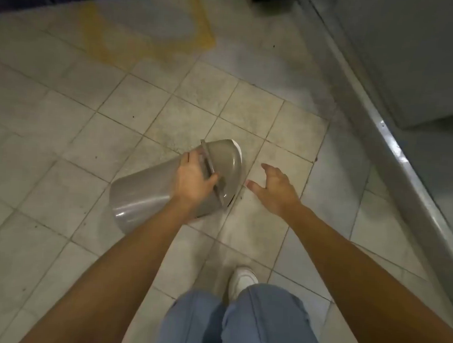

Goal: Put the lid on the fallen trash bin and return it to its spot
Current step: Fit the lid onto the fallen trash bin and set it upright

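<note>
My left hand (193,180) grips the bin (144,193) at the lid (224,163); my right hand (274,190) is spread, empty. I should support the lid side while standing it up.

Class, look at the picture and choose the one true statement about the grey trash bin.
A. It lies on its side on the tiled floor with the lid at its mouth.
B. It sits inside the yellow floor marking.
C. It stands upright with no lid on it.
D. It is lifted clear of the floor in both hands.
A: the trash bin lies tipped on the tiles, its lid at the mouth, gripped by the left hand; the right hand is open beside it.
</note>
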The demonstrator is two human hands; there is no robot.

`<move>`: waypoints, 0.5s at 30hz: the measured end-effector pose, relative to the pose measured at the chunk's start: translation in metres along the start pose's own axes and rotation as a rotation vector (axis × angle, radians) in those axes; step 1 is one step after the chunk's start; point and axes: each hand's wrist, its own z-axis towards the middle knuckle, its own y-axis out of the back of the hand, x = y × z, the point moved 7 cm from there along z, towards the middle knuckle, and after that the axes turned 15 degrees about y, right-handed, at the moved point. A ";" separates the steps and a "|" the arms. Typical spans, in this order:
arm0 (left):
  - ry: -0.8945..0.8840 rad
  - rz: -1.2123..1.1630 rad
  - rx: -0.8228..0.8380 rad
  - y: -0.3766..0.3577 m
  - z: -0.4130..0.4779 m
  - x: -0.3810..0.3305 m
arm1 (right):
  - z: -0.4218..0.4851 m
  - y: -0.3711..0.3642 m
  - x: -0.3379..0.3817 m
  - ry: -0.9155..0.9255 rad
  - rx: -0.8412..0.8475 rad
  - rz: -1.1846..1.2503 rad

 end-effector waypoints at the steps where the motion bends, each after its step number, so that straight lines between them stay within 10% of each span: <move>1: 0.007 -0.011 0.001 -0.003 0.005 0.002 | 0.004 -0.005 -0.004 -0.004 -0.006 0.011; 15: 0.007 -0.069 -0.023 -0.043 0.046 0.024 | 0.062 -0.077 -0.033 -0.033 -0.057 0.375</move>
